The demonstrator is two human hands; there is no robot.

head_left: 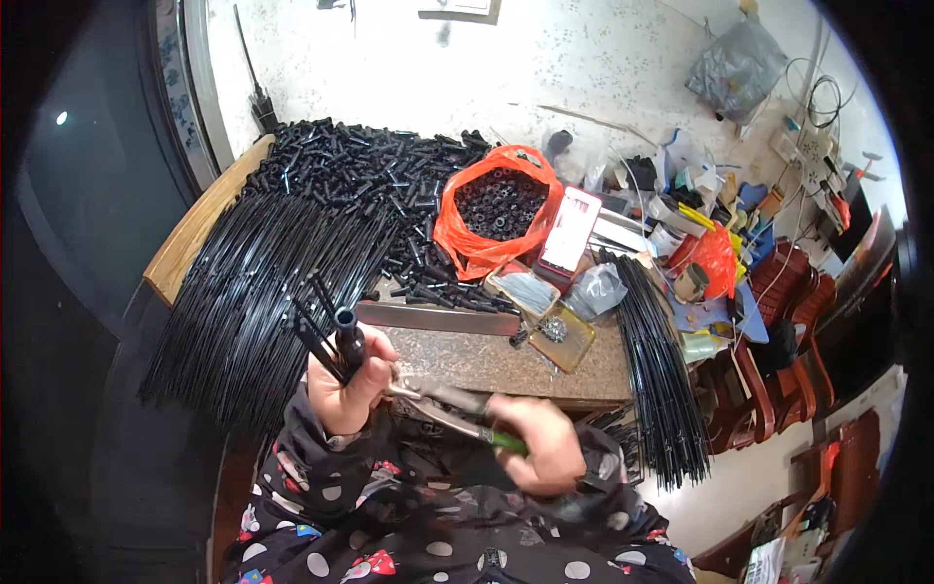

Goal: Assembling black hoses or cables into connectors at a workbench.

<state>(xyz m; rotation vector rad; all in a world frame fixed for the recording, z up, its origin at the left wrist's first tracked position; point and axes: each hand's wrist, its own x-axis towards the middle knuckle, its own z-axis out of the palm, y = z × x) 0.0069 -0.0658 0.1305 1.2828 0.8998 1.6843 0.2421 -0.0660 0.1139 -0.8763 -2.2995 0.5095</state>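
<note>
My left hand is closed around a black hollow tube-like handle, its open end facing up. Several thin black rods stick up from the same grip, left of the handle. In my right hand, blurred by motion, are metal pliers with green on the grip. The pliers' jaws reach to just below my left thumb; what they bite on, if anything, is hidden. Both hands are in front of the table's near edge.
Long black rods cover the table's left side, with short black tubes heaped behind. A red bag holds small black parts. Nearby are a phone, a metal bar and a yellowish tray. More rods overhang the right edge.
</note>
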